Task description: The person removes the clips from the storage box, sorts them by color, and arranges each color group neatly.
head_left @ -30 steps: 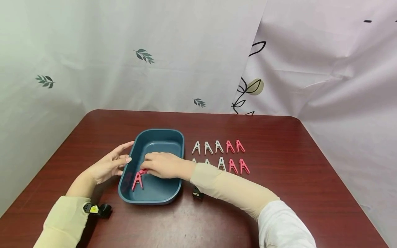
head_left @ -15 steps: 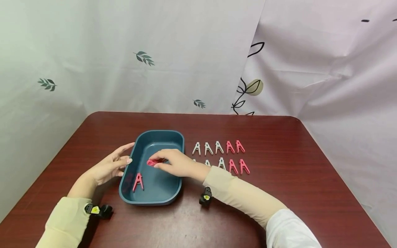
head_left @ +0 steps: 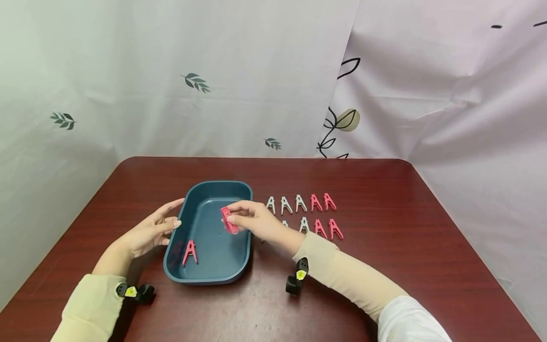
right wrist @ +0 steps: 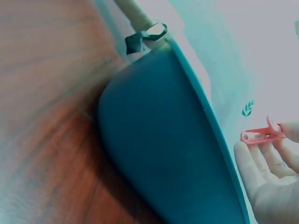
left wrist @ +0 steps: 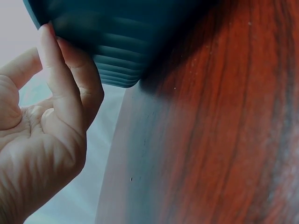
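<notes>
Tabletop clothespins [head_left: 285, 223] sit half-hidden behind right hand [head_left: 256, 221] fingers pinching pink clothespin [head_left: 229, 220].

It looked like a staged recording corner: printed fabric backdrops [head_left: 239, 76] hung close behind a dark wooden table [head_left: 384, 266].

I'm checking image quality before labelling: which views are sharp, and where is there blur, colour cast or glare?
Head view: evenly lit and sharp, with soft sheen on the table; the pink clip in the right hand is clear. Left wrist view: the left hand and tub fill the frame, wood grain slightly soft. Right wrist view: teal cast, table smeared at left, background washed out.
</notes>
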Demonstrator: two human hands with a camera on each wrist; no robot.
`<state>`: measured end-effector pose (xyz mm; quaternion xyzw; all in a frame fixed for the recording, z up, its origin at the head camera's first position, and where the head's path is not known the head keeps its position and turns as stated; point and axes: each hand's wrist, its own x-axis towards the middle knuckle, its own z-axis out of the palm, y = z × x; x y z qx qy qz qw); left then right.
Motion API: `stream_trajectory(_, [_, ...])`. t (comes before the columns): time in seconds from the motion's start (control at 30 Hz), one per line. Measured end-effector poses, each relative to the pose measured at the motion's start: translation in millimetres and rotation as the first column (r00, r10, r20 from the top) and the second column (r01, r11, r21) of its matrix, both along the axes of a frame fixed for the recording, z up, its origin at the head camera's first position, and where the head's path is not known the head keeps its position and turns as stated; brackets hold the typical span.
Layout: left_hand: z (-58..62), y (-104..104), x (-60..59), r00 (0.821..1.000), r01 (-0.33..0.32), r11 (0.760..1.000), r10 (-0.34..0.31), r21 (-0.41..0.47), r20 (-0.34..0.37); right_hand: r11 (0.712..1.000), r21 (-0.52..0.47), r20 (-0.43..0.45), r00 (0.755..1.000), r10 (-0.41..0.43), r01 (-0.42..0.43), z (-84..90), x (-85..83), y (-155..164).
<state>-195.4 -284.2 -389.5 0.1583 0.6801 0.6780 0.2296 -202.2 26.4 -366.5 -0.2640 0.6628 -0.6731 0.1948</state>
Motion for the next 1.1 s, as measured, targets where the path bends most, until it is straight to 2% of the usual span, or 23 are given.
stream_trajectory(0.1, [0.0,0.2,0.2,1.0,0.002,1.0,-0.002,0.005,0.0,0.995,-0.1,0.132,0.991,0.032,-0.018,-0.5,1.4,4.7])
stream_trajectory(0.23, [0.1,0.1,-0.1,1.0,0.007,1.0,-0.007,0.012,-0.001,0.976,-0.214,0.287,0.953,0.099,-0.037,-1.0,1.0,11.6])
stream_trajectory(0.4, [0.1,0.2,-0.4,1.0,0.009,1.0,-0.009,0.021,-0.002,0.963,-0.268,0.4,0.906,0.138,-0.028,-3.8,1.1,23.2])
stream_trajectory(0.67, [-0.7,0.1,-0.8,1.0,0.0,1.0,0.0,0.002,-0.007,0.966,-0.257,0.476,0.875,0.095,0.034,-10.0,4.5,45.1])
stream_trajectory(0.83, [0.5,0.1,0.6,1.0,-0.007,1.0,0.007,-0.014,-0.007,0.973,-0.21,0.515,0.857,0.023,0.1,-15.7,3.0,60.6])
stream_trajectory(1.1, [0.6,0.2,0.9,1.0,0.004,1.0,-0.004,-0.006,-0.004,0.982,-0.12,0.475,0.877,-0.075,0.149,-22.1,4.6,85.6])
